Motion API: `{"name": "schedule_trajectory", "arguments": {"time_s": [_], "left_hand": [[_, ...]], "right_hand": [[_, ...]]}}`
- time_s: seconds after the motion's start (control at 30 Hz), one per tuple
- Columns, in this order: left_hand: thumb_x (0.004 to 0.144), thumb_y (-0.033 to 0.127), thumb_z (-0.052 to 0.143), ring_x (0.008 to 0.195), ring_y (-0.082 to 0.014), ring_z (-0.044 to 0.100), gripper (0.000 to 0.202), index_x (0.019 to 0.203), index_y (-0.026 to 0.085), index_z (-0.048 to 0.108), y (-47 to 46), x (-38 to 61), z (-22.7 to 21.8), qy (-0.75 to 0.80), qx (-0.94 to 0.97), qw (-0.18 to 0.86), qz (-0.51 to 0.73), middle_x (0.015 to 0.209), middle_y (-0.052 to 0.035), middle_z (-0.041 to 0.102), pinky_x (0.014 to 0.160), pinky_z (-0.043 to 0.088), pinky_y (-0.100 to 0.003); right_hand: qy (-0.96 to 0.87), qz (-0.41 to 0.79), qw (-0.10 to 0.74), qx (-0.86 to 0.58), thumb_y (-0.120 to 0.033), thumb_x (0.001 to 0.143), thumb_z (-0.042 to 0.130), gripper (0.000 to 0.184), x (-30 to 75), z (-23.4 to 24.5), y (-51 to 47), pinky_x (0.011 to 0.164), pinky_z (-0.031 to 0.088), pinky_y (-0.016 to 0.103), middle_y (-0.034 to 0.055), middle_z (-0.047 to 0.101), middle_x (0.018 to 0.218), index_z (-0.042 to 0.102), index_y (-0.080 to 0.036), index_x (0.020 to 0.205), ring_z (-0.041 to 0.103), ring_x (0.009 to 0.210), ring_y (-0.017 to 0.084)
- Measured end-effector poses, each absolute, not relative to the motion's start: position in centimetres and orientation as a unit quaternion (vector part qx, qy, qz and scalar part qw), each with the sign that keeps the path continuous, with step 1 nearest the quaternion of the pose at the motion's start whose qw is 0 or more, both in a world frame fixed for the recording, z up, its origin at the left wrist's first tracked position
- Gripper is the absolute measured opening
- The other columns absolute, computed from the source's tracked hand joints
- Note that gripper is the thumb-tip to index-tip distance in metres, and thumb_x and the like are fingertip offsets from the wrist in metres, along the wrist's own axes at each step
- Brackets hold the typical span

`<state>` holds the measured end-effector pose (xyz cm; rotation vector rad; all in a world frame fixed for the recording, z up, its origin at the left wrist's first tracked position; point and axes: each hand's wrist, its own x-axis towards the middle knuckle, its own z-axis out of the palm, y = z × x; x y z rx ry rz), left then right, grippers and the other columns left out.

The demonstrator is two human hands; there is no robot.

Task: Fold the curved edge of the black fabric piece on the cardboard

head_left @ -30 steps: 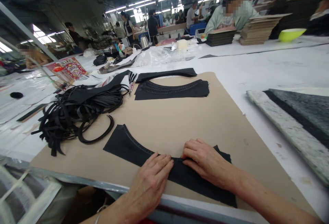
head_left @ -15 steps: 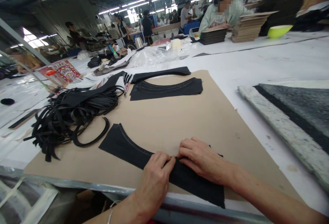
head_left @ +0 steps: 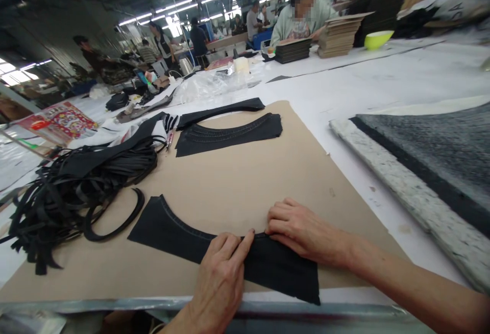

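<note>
A black fabric piece [head_left: 281,275] with a concave curved edge lies on a brown board near the table's front. A stitched-looking line runs along its curve. My left hand [head_left: 222,272] presses on the middle of the piece, its index finger stretched along the curved edge and the other fingers bent. My right hand [head_left: 294,227], fingers closed, grips the same edge just to the right; the thumb is partly hidden. Farther back on the board lie similar black curved pieces [head_left: 229,139]. Left of my hands is a tangled bundle of black strips [head_left: 103,170], with a curled black strip [head_left: 138,206] beside it.
The brown cardboard sheet [head_left: 214,181] covers the white table [head_left: 306,89]. Thick grey padded sheets [head_left: 421,145] lie at right. Clear plastic [head_left: 206,85], stacked pieces [head_left: 339,35] and a yellow-green bowl [head_left: 378,40] are farther back. A co-worker [head_left: 302,17] sits across the table.
The view has shifted, so the scene sits farther left. My left index finger has straightened along the curved edge and away from my right hand. The right hand keeps gripping the edge.
</note>
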<state>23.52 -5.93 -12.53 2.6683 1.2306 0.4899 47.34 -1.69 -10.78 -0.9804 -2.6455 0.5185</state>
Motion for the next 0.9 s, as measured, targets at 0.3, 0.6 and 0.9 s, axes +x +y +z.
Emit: {"name": "schedule_trajectory", "arguments": {"time_s": [0.3,0.6,0.9], "left_hand": [[0.090,0.006,0.037,0.087,-0.0224,0.050,0.048,0.134,0.019,0.048,-5.6,23.7,-12.2,0.380,0.916,-0.011,0.129,0.095,-0.0089,0.055,0.079,0.047,-0.039],[0.088,0.001,0.035,0.092,-0.0215,0.050,0.048,0.135,0.005,0.040,-4.9,24.1,-11.9,0.299,0.950,0.005,0.092,0.101,-0.0102,0.057,0.086,0.047,-0.034],[0.087,0.001,0.034,0.084,-0.0215,0.050,0.054,0.139,0.012,0.038,-4.8,25.5,-11.4,0.362,0.929,0.047,0.060,0.092,-0.0075,0.056,0.078,0.049,-0.037]], "right_hand": [[-0.921,0.162,0.150,-0.321,-0.023,0.095,0.046,0.017,47.7,-11.0,-1.5,0.081,0.033,0.031,0.0023,0.059,0.087,0.059,-0.019,0.086,0.049,0.085,0.016],[-0.936,0.105,0.148,-0.301,-0.023,0.094,0.047,0.015,48.0,-11.3,-1.1,0.077,0.030,0.031,0.0019,0.058,0.085,0.055,-0.019,0.082,0.046,0.082,0.016],[-0.941,0.091,0.153,-0.288,-0.020,0.094,0.045,0.013,48.6,-11.2,-1.4,0.075,0.029,0.031,0.0020,0.058,0.087,0.056,-0.020,0.086,0.045,0.080,0.016]]}}
